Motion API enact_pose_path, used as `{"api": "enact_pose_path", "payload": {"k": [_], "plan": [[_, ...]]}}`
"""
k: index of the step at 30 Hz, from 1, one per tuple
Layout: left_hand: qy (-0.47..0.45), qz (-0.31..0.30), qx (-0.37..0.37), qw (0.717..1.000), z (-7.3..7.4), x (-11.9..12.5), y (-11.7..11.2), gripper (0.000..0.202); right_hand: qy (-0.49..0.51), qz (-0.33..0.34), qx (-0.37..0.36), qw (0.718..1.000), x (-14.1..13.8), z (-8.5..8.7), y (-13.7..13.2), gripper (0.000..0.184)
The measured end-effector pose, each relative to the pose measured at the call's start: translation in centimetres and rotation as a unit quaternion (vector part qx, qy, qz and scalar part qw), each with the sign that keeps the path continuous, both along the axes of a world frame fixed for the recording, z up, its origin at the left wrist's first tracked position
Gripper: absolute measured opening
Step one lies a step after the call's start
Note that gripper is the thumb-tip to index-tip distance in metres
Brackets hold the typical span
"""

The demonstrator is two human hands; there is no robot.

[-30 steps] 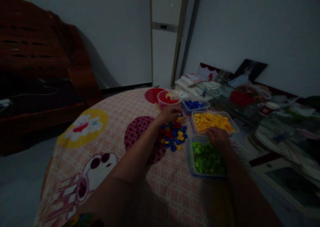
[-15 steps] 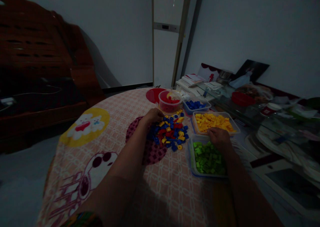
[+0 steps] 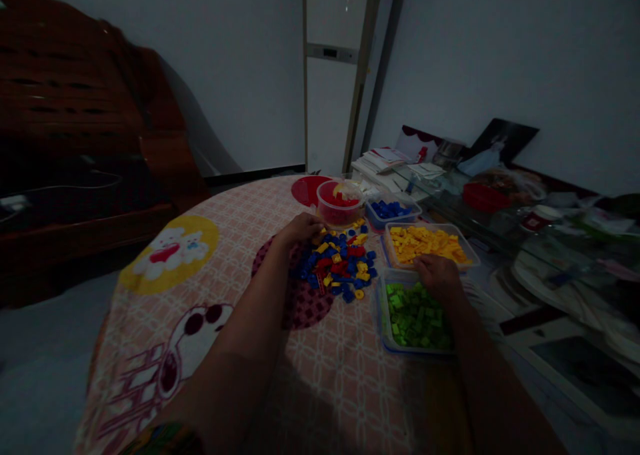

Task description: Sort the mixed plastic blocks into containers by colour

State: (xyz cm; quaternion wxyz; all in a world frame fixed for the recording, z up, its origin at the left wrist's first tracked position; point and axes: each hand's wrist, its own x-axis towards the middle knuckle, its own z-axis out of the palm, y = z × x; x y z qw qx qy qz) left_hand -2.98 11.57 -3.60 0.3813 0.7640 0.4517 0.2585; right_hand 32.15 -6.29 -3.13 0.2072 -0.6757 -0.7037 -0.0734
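A mixed pile of blue, red and yellow toy bricks [image 3: 343, 261] lies loose on the patterned tablecloth. At the pile's far left edge is my left hand [image 3: 301, 228], fingers bent together, with a yellow brick [image 3: 323, 231] right by the fingertips. Whether they grip it is too dark to tell. My right hand [image 3: 439, 276] hovers, fingers closed, over the rims between the tub of yellow bricks [image 3: 425, 243] and the tub of green bricks [image 3: 417, 315]. Whatever its fingertips hold is hidden.
Behind the pile stand a round tub of red bricks [image 3: 339, 205] and a tub of blue bricks [image 3: 393, 209]. A cluttered glass-topped table [image 3: 450, 195] with papers, a red bowl [image 3: 485, 197] and a paper cup [image 3: 540, 218] adjoins on the right. A wooden bench [image 3: 165, 165] is at left.
My left hand has shifted slightly left and away from me, uncovering a little of the pile's edge. My right hand has hardly moved.
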Motion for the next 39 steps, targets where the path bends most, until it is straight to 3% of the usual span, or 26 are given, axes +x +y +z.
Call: {"api": "enact_pose_path", "payload": {"k": [5,10,16,22,26,31,34,39], "plan": [[-0.112,-0.027,-0.079,0.99,0.1,0.2,-0.2,0.02,0.0,0.004,0.009,1.0,0.1,-0.1,0.1,0.033],[-0.172,-0.008,-0.093,0.981,1.2,1.7,-0.7,0.017,-0.01,0.004,0.014,1.0,0.0,-0.3,0.0,0.031],[-0.27,-0.03,-0.097,0.958,2.0,8.0,-3.1,0.017,-0.012,-0.006,-0.001,1.0,-0.1,0.0,0.0,0.03],[-0.35,-0.127,-0.139,0.918,0.0,14.4,-6.3,0.04,-0.011,-0.014,-0.003,1.0,0.0,-0.2,0.1,0.033],[-0.346,-0.191,-0.136,0.908,-1.1,16.1,-7.3,0.055,-0.003,-0.008,0.015,1.0,0.0,-0.7,0.1,0.035],[-0.253,-0.174,-0.013,0.952,-0.1,14.2,-6.2,0.044,-0.003,-0.006,-0.011,1.0,0.1,-0.2,0.0,0.035],[-0.171,-0.134,0.06,0.974,1.5,11.1,-4.7,0.034,0.0,-0.007,-0.023,1.0,0.0,0.2,0.0,0.035],[-0.007,-0.029,0.091,0.995,3.5,4.6,-2.2,0.021,-0.004,-0.007,-0.008,1.0,-0.1,0.1,-0.1,0.032]]}}
